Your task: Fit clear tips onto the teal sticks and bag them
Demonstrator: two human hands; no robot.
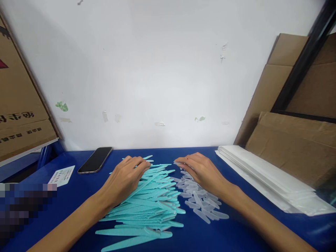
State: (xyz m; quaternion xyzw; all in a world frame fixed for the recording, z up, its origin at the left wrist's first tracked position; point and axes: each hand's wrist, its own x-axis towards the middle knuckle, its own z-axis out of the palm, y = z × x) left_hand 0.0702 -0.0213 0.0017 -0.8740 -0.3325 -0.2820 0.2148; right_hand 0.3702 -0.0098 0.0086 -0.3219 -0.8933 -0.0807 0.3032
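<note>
Currently: left hand (125,179) palm-down on teal sticks (153,210), fingers loosely together, hold cannot be told. Long axes mostly near-left to far-right, under those fingertips. Right hand (202,171) on clear strips (203,206) just beside, fingertips curled down, pinch unclear. Both piles on blue table (76,189).

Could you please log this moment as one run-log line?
left hand: on teal sticks | right hand: on clear pieces | phone: left, untouched

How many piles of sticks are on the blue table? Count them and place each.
2. The teal pile lies left of centre under the left hand; the clear pile lies beside it, under the right hand. None seems hidden.
</note>
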